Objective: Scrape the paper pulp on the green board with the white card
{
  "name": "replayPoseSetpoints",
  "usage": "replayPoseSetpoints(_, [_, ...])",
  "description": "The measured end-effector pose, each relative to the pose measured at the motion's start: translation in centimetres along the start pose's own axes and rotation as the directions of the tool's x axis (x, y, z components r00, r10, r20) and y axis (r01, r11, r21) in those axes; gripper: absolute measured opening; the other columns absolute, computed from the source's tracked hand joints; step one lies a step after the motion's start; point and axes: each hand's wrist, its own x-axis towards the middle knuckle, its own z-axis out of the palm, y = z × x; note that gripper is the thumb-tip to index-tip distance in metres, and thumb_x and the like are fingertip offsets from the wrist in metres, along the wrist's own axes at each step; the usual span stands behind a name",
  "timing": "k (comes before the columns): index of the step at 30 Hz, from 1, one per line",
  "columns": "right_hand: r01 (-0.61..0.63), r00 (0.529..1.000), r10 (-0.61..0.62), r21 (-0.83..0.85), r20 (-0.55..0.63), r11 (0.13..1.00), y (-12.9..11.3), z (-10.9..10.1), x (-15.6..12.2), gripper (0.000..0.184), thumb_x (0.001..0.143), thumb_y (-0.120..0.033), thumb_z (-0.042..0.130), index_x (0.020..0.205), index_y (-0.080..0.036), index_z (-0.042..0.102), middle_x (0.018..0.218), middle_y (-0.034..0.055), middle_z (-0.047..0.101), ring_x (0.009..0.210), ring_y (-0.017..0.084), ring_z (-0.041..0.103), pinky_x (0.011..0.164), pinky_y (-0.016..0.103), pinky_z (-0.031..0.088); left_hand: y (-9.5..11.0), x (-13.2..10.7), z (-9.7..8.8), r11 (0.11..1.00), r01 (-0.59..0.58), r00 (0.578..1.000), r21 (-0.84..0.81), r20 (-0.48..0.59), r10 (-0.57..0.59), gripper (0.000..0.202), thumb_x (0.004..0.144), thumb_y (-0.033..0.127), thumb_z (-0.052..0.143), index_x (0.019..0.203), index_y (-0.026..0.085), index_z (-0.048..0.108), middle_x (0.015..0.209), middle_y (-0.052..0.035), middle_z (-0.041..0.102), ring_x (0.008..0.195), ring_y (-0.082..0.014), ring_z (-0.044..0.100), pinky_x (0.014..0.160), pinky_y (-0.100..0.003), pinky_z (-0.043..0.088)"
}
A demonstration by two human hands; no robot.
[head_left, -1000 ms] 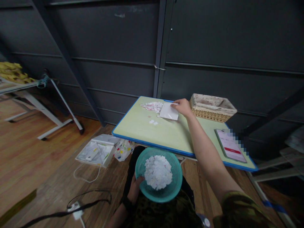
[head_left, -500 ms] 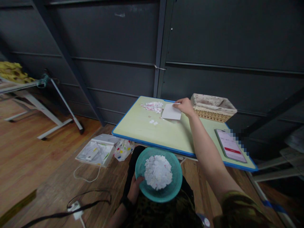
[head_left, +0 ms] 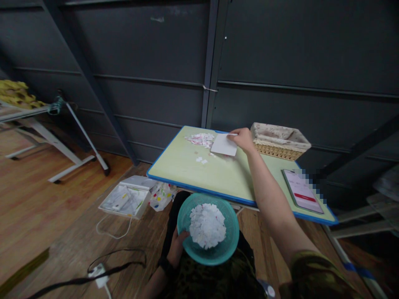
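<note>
My right hand (head_left: 242, 139) reaches across the green table (head_left: 218, 176) and pinches a white sheet of paper (head_left: 223, 145) by its far corner. The sheet rests on the tabletop beside a heap of paper scraps (head_left: 201, 139) at the far edge, with a few loose scraps (head_left: 201, 160) nearer me. My left hand (head_left: 176, 247) grips the rim of a teal basket (head_left: 208, 232) held below the table's near edge over my lap. The basket holds a mound of white paper scraps (head_left: 207, 225).
A wicker basket (head_left: 279, 141) stands at the table's far right and a phone (head_left: 302, 190) lies near the right edge. On the wooden floor to the left lie a white box (head_left: 129, 199), a plastic bag (head_left: 162, 196) and cables (head_left: 102, 270). A dark panelled wall stands behind.
My right hand has slid the white sheet slightly toward the far edge and the scrap heap. The left hand and teal basket have stayed in place.
</note>
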Motion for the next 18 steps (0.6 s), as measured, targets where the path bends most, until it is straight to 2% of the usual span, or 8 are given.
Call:
replayPoseSetpoints(8, [-0.017,0.997,0.02,-0.037,0.071,0.999,1.1,-1.1,0.4,0.034,0.061,-0.032,0.058,0.079,-0.01,0.078,0.059,0.0042,0.063,0.064,0.021,0.059,0.06,0.028,0.042,0.0,0.1,-0.1,1.0,0.001,1.0,-0.012,0.016,-0.001,0.063,0.058,0.027,0.077,0.119,0.014,0.064,0.104,-0.0134,0.076,0.105,-0.0368,0.065,0.091,-0.046,0.051])
replayPoseSetpoints(15, [-0.013,0.992,0.013,0.004,0.128,1.0,1.2,-1.8,0.3,0.037,0.059,-0.033,0.059,0.078,-0.007,0.077,0.056,0.0044,0.06,0.056,0.016,0.052,0.052,0.027,0.036,-0.1,0.3,-0.2,1.0,-0.026,1.0,-0.002,0.007,0.026,0.064,0.059,0.025,0.076,0.12,0.012,0.063,0.103,-0.013,0.076,0.102,-0.0352,0.067,0.091,-0.047,0.051])
replayPoseSetpoints(18, [-0.036,0.977,0.018,0.082,0.213,0.996,0.9,-2.0,0.0,0.033,0.057,-0.033,0.062,0.074,-0.008,0.077,0.056,0.0038,0.059,0.055,0.015,0.05,0.05,0.026,0.033,0.2,0.0,0.1,1.0,-0.022,1.0,0.005,0.02,0.022,0.06,0.06,0.026,0.075,0.118,0.013,0.064,0.102,-0.0123,0.076,0.103,-0.0363,0.066,0.09,-0.047,0.052])
